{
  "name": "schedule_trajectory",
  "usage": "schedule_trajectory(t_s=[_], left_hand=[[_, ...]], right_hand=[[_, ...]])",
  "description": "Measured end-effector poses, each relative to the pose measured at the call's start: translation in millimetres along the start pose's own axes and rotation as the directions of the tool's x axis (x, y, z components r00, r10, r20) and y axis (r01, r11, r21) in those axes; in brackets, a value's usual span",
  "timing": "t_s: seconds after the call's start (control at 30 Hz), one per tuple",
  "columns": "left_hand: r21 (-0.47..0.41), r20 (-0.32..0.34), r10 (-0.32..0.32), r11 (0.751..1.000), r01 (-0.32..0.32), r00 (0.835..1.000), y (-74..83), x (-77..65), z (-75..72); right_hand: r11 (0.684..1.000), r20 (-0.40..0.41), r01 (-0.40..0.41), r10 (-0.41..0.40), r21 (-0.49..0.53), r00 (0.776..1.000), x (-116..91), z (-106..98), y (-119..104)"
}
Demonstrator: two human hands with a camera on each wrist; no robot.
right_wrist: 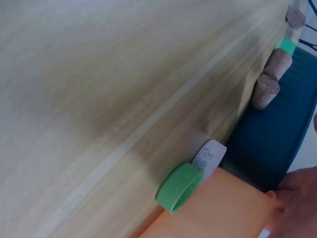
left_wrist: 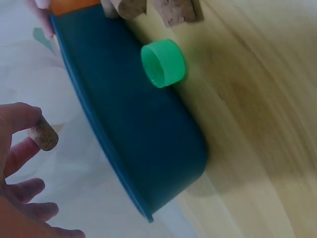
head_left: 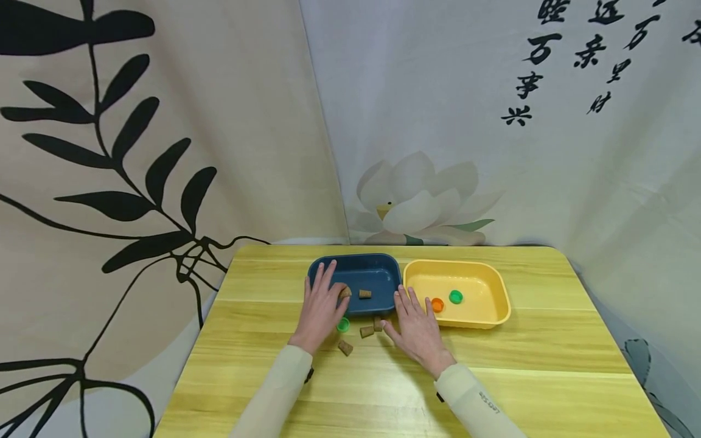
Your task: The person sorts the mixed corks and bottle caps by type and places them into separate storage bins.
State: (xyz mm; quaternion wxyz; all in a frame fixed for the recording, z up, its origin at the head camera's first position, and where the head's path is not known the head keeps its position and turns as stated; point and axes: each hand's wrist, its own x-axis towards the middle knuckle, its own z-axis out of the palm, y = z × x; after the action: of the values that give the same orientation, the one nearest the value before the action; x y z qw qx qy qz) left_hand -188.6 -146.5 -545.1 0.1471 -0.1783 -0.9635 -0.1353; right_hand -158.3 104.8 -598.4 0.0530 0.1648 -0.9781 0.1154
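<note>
My left hand [head_left: 317,310] is over the left end of the blue tray [head_left: 350,259], pinching a cork [left_wrist: 44,135] between thumb and forefinger above the rim. Its other fingers are spread. My right hand [head_left: 418,334] lies where the blue tray meets the yellow tray [head_left: 482,323], its fingers extended over the rims and holding nothing. Inside the blue tray is another cork [head_left: 364,294]. A green bottle cap [head_left: 343,325] and several corks [head_left: 345,347] sit on the table in front of the blue tray.
The yellow tray contains an orange cap [head_left: 437,305] and a green cap [head_left: 456,297]. By its near wall, the right wrist view shows another green cap [right_wrist: 178,188] beside a white printed tag [right_wrist: 209,157]. Cloth hangings [head_left: 246,121] rise behind the wooden table [head_left: 547,365].
</note>
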Motion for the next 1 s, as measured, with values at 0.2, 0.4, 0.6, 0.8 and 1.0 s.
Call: schedule_trajectory(t_s=[0.2, 0.4, 0.6, 0.8, 1.0], left_hand=[[0.043, 0.071, -0.028, 0.999, 0.025, 0.997, -4.6, 22.8, 14.2], [0.088, 0.17, -0.053, 0.995, 0.038, 0.984, -11.3, 38.6, 27.7], [0.094, 0.252, -0.087, 0.993, 0.065, 0.964, -16.1, 43.8, 35.6], [0.043, 0.25, -0.146, 0.989, 0.14, 0.957, -18.2, 38.6, 38.2], [-0.074, 0.148, -0.159, 0.982, 0.171, 0.976, -17.2, 19.6, 30.4]], right_hand=[[1.0, 0.003, -0.005, 0.005, 0.012, 1.0, 0, -1, 0], [1.0, 0.004, -0.003, 0.003, 0.004, 1.0, 0, -2, 0], [1.0, 0.002, -0.001, 0.001, 0.015, 1.0, 0, -2, -1], [1.0, 0.01, -0.002, 0.002, 0.025, 1.0, 1, -1, -1], [0.999, 0.011, -0.011, 0.01, 0.032, 1.0, 0, -2, -1]])
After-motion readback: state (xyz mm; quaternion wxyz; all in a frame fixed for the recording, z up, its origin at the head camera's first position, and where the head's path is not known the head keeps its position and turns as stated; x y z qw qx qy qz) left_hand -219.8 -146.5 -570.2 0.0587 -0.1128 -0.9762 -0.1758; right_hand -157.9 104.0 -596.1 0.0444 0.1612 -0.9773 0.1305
